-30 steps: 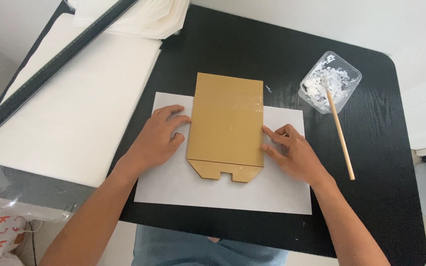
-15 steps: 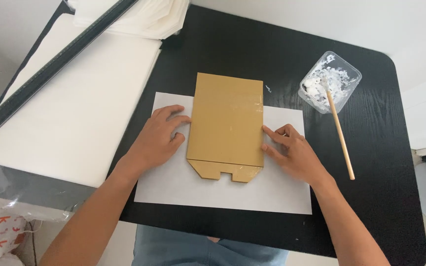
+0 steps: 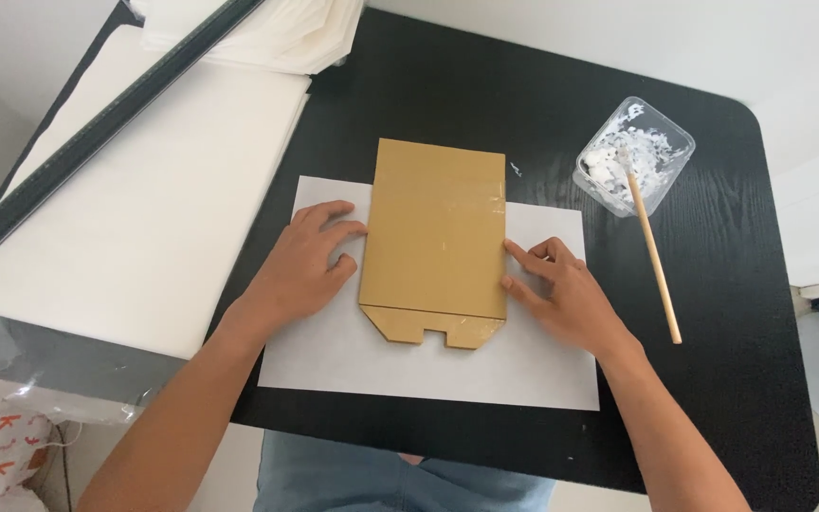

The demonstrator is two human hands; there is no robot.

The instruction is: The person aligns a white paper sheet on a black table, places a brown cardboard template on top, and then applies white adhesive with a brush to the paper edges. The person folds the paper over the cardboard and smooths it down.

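A flat brown paper bag (image 3: 435, 237) lies on a white sheet of paper (image 3: 428, 365) in the middle of a black table (image 3: 485, 104). Its folded bottom flap points toward me. My left hand (image 3: 307, 265) rests on the white sheet with fingertips pressing the bag's left edge. On the other side, my right hand (image 3: 561, 294) has its index finger touching the bag's right edge. Neither hand holds anything.
A clear plastic tub (image 3: 634, 156) with white paste stands at the right back, a wooden stick (image 3: 653, 251) leaning out of it onto the table. A large white board (image 3: 135, 199) with a long black ruler (image 3: 106, 118) covers the left side. Folded white sheets (image 3: 267, 33) lie behind.
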